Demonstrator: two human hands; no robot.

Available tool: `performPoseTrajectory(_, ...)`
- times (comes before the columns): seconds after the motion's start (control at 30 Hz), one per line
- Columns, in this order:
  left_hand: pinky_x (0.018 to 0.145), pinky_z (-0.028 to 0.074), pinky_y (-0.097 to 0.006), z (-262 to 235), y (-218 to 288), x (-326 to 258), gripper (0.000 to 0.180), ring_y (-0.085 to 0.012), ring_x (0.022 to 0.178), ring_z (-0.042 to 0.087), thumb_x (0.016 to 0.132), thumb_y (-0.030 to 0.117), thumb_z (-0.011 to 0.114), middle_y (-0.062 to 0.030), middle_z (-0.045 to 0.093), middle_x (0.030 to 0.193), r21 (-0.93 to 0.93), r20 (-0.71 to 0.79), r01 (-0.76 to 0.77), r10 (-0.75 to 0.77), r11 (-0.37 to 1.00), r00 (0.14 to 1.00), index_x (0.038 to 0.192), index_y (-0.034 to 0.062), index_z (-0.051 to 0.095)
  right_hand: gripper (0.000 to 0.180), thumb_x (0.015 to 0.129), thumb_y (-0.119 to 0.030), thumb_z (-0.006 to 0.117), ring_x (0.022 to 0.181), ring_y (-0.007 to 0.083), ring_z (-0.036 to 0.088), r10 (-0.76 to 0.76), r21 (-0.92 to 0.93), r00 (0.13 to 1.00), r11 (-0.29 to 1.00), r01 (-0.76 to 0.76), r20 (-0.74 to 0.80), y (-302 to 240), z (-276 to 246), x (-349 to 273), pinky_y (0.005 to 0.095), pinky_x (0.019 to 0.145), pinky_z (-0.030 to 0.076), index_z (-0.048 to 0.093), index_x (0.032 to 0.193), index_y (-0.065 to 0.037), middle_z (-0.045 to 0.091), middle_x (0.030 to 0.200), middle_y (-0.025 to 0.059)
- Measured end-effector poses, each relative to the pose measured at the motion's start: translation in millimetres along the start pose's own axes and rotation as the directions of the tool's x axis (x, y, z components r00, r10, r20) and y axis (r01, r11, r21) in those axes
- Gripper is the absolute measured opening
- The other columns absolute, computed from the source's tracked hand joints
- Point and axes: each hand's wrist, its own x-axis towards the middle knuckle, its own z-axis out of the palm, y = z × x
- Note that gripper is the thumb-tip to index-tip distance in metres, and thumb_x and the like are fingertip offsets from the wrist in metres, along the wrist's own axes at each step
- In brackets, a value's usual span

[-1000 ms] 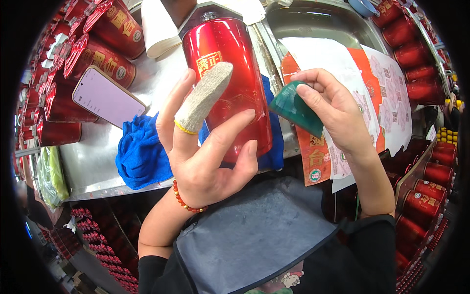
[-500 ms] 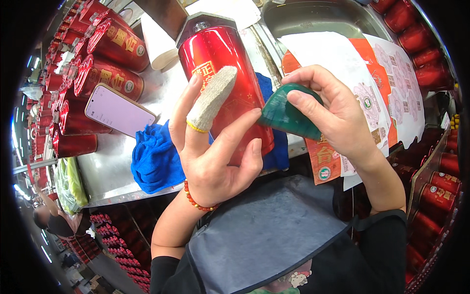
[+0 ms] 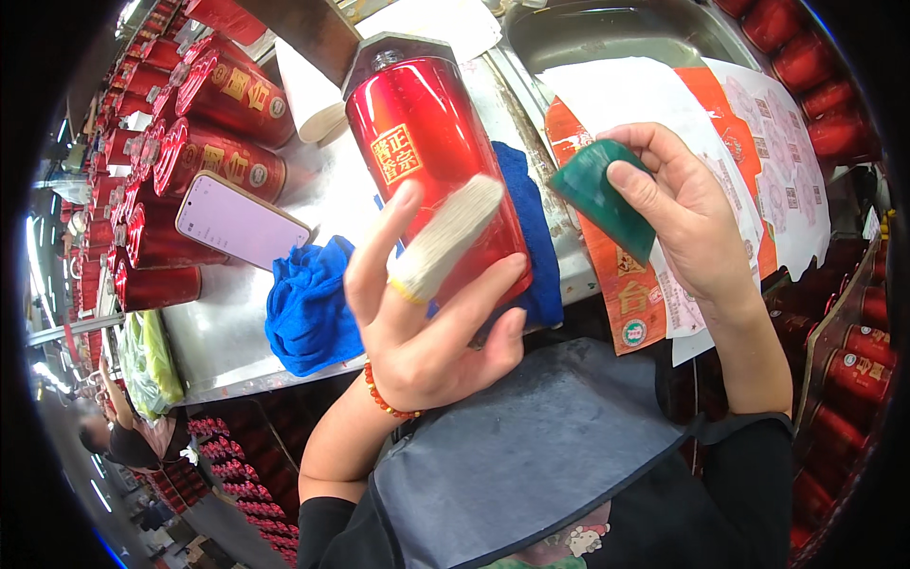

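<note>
A shiny red bottle with gold characters lies tilted on a blue cloth, its neck end against a dark holder at the back. Over the bottle's near end, my left hand has its fingers spread and holds nothing. One of its fingers wears a grey-white knitted finger sleeve with a yellow rim. I cannot tell whether its fingertips touch the bottle. To the right, my right hand pinches a flat dark-green scraper between thumb and fingers, above the printed sheets and apart from the bottle.
A lit phone leans against rows of red bottles on the left. A crumpled blue cloth lies in front of it. Label sheets cover the right side, before a metal sink. A person is far left.
My right hand has drawn the green scraper right, away from my left fingertips. My left hand has shifted slightly right and down, uncovering the gold characters.
</note>
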Motion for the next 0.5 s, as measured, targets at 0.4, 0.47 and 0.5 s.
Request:
performPoseTrajectory(0.4, 0.108, 0.042, -0.045, 5.7, -9.9, -16.4, 0.041, -0.0396, 0.129, 0.053, 0.076, 0.011, 0.074, -0.0192, 0.064, 0.130, -0.003, -0.080, 0.151, -0.150, 0.989, 0.985, 0.116, 0.0015, 0.071, 0.023, 0.094, -0.001, 0.067, 0.096, 0.0088, 0.064, 0.193, -0.099, 0.980, 0.977, -0.188, 0.048, 5.3, 13.7, -3.4, 0.0242, 0.085, 0.053, 0.058, 0.115, 0.000, 0.067, 0.104, 0.0042)
performPoseTrajectory(0.47, 0.107, 0.044, -0.044, 6.4, -11.0, -18.9, 0.041, -0.0395, 0.127, 0.055, 0.076, 0.012, 0.074, -0.0198, 0.065, 0.128, -0.019, -0.078, 0.136, -0.137, 0.991, 0.988, 0.116, 0.0007, 0.071, 0.020, 0.093, -0.002, 0.068, 0.093, 0.0083, 0.065, 0.090, -0.029, 0.995, 0.996, -0.089, 0.047, 2.2, 17.1, -7.3, 0.0238, 0.082, 0.054, 0.060, 0.111, -0.001, 0.067, 0.100, 0.0032)
performPoseTrajectory(0.5, 0.106, 0.045, -0.044, 6.4, -11.3, -19.5, 0.041, -0.0395, 0.126, 0.055, 0.077, 0.013, 0.074, -0.0200, 0.066, 0.127, -0.025, -0.073, 0.124, -0.126, 0.992, 0.989, 0.115, 0.0005, 0.071, 0.018, 0.093, -0.002, 0.068, 0.091, 0.0081, 0.065, 0.038, 0.006, 0.998, 0.999, -0.039, 0.045, 0.0, 20.1, -9.2, 0.0237, 0.080, 0.054, 0.061, 0.110, -0.001, 0.068, 0.099, 0.0027)
